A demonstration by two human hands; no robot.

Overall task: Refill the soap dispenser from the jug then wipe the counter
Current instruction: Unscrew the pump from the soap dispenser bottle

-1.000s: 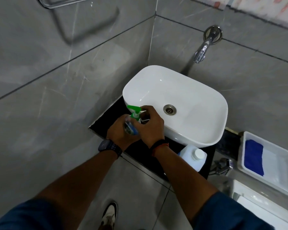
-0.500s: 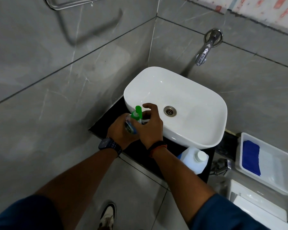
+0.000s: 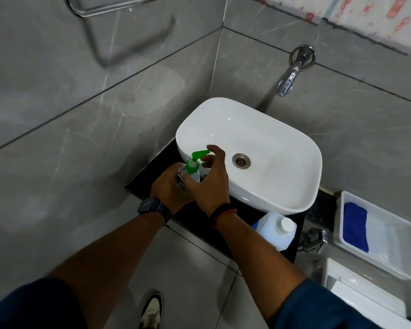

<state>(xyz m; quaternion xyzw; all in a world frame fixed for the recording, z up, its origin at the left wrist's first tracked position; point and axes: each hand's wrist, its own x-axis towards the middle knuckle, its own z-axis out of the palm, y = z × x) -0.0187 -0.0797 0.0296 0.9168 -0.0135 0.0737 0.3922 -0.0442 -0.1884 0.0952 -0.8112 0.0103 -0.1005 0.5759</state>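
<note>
The soap dispenser (image 3: 188, 173) stands on the black counter (image 3: 195, 212) at the basin's (image 3: 271, 138) front-left edge. Your left hand (image 3: 170, 188) grips its clear body; your right hand (image 3: 210, 176) has loose fingers at the green pump head (image 3: 196, 159), not clamped on it. You look to be unscrewing the pump. Next, lift it clear, then reach for the capped jug (image 3: 274, 230) under the basin's near rim.
</note>
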